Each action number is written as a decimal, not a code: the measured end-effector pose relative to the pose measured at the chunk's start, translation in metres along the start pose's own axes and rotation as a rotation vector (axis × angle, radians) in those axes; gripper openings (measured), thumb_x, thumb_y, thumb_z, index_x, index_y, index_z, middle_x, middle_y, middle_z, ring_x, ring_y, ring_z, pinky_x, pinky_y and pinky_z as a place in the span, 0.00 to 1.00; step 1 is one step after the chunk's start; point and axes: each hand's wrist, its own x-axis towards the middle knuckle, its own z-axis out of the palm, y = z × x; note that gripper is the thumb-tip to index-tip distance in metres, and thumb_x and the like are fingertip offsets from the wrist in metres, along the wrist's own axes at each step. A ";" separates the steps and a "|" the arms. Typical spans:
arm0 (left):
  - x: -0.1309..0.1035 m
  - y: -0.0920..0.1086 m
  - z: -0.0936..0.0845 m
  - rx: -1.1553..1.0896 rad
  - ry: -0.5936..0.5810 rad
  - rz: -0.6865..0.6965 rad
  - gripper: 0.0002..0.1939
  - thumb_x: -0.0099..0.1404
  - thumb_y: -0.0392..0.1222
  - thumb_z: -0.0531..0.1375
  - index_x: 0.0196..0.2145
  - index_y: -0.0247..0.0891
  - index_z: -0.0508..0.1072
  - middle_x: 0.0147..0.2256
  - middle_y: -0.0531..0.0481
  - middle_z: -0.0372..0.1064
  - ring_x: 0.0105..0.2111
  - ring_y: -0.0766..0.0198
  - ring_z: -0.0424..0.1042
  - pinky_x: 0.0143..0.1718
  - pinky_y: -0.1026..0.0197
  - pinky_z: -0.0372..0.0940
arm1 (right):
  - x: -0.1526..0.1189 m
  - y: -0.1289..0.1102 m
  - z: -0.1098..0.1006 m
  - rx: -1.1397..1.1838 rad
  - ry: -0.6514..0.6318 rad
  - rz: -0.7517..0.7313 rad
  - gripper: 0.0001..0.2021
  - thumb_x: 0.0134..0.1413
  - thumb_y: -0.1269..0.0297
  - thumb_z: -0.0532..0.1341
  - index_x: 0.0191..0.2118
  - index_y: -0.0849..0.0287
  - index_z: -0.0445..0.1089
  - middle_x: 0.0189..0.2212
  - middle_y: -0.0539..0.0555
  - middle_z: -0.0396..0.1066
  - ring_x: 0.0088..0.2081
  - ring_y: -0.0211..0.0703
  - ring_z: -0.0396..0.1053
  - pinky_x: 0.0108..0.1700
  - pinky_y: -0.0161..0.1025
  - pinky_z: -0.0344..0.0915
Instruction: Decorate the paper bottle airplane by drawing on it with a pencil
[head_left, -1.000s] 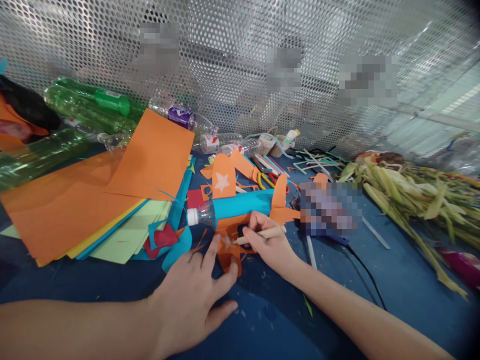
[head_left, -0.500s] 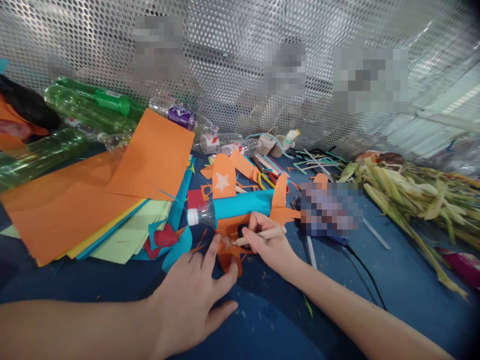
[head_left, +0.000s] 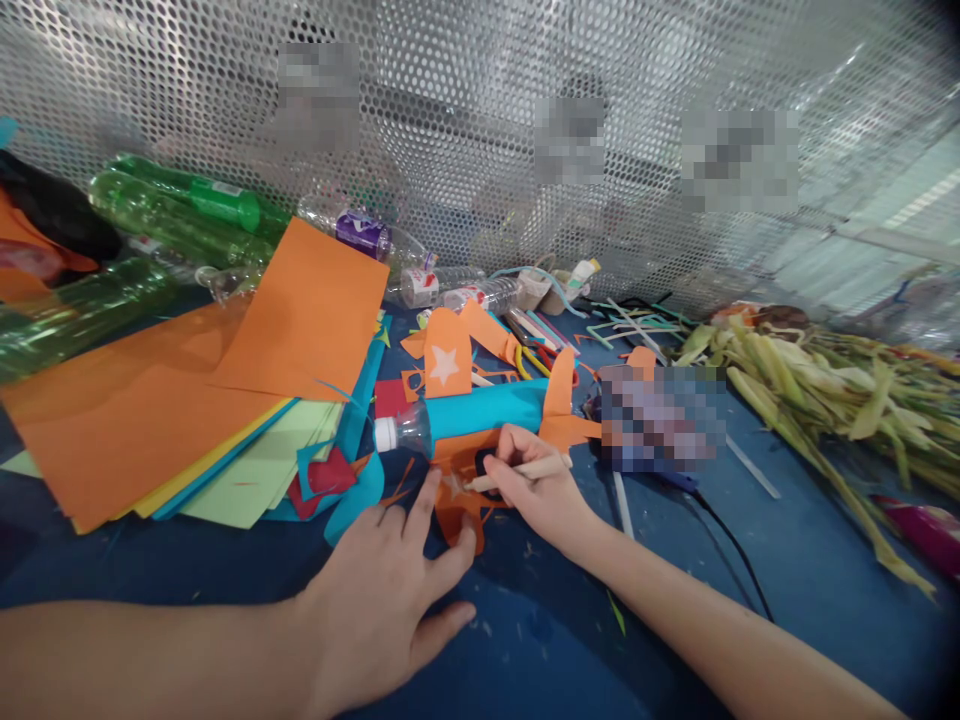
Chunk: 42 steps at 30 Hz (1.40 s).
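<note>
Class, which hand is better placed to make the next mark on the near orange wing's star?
Probably the right hand: it holds the pale pencil, tip at the star. The left hand holds no tool; its fingers rest on the wing.

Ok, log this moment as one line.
left hand: spread, fingers on orange flap | right hand: pale pen, tip near star | blue-wrapped bottle: on its side

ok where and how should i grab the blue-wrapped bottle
Probably by its clear neck, just behind the white cap, coming from the left. The bottle lies on its side with that end bare, while orange paper wings flank the body and orange fins stick out at the opposite end, so gripping there could crease them.
</note>
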 end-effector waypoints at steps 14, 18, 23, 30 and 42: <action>0.001 0.000 -0.002 -0.002 -0.020 -0.012 0.23 0.66 0.56 0.48 0.55 0.49 0.65 0.58 0.32 0.55 0.36 0.50 0.70 0.36 0.48 0.62 | 0.000 -0.001 0.000 -0.016 0.023 0.000 0.14 0.50 0.67 0.57 0.22 0.55 0.50 0.16 0.42 0.49 0.19 0.33 0.49 0.21 0.32 0.52; 0.001 0.001 -0.003 0.006 -0.024 -0.003 0.23 0.66 0.56 0.48 0.55 0.49 0.64 0.57 0.32 0.56 0.37 0.49 0.70 0.36 0.47 0.63 | 0.000 0.001 -0.001 -0.022 0.020 0.017 0.13 0.51 0.67 0.56 0.22 0.55 0.50 0.16 0.42 0.49 0.18 0.33 0.48 0.21 0.32 0.50; 0.001 0.000 -0.005 0.014 -0.033 0.007 0.23 0.66 0.56 0.48 0.55 0.48 0.64 0.57 0.32 0.57 0.36 0.49 0.70 0.35 0.47 0.64 | 0.000 0.001 -0.001 -0.026 0.016 0.023 0.13 0.51 0.67 0.56 0.22 0.55 0.49 0.16 0.42 0.47 0.19 0.33 0.49 0.21 0.32 0.49; 0.000 0.001 0.000 0.055 0.010 0.005 0.26 0.67 0.57 0.47 0.57 0.44 0.61 0.57 0.30 0.56 0.37 0.49 0.70 0.36 0.48 0.63 | 0.000 0.000 -0.001 -0.034 0.017 0.015 0.13 0.51 0.68 0.56 0.22 0.55 0.49 0.16 0.42 0.48 0.19 0.33 0.48 0.21 0.32 0.49; -0.001 0.002 0.007 0.106 0.077 -0.005 0.27 0.65 0.58 0.48 0.55 0.40 0.64 0.57 0.30 0.57 0.36 0.49 0.70 0.35 0.49 0.63 | 0.000 0.003 -0.001 -0.037 0.014 -0.002 0.13 0.52 0.68 0.55 0.22 0.55 0.50 0.17 0.42 0.49 0.19 0.32 0.49 0.22 0.32 0.51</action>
